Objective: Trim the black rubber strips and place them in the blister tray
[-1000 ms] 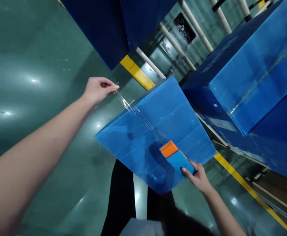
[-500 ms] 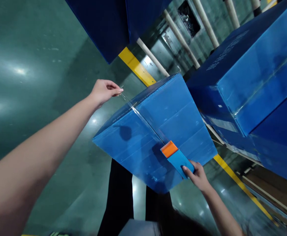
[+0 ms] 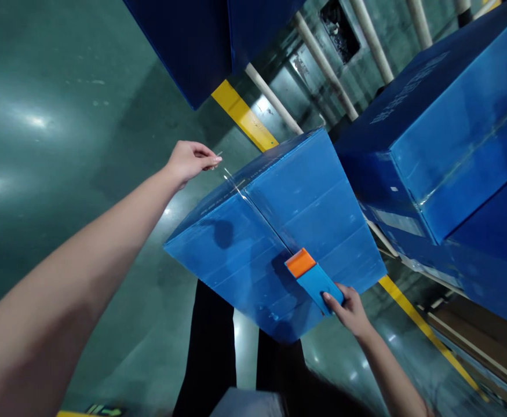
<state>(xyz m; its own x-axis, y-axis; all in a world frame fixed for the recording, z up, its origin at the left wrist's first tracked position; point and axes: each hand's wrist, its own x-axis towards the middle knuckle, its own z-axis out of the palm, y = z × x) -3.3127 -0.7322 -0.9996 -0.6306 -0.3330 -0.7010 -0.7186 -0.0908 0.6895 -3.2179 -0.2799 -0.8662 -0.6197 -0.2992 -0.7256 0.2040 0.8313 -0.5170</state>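
A blue carton [image 3: 274, 249] is in front of my legs, a seam running across its top. Clear tape [image 3: 247, 200] lies along the seam and reaches past the carton's far-left edge. Just beyond that edge, my left hand [image 3: 194, 161] is pinched closed on a thin, clear bit of tape; whether it still joins the strip on the carton is hard to see. My right hand [image 3: 349, 307] grips a blue tape dispenser [image 3: 320, 286] with an orange end, which sits over the seam near the carton's near-right side. The tape roll is not visible.
To the right, large blue cartons [image 3: 457, 127] are stacked beside pale rails [image 3: 318, 58]. Another dark blue carton [image 3: 192, 40] stands at the top. Yellow floor lines [image 3: 247, 116] run past the carton on a glossy green floor [image 3: 62, 191].
My left hand has shifted slightly right in view, and the clear strip between it and the carton edge shows less plainly. The dispenser in my right hand has barely moved.
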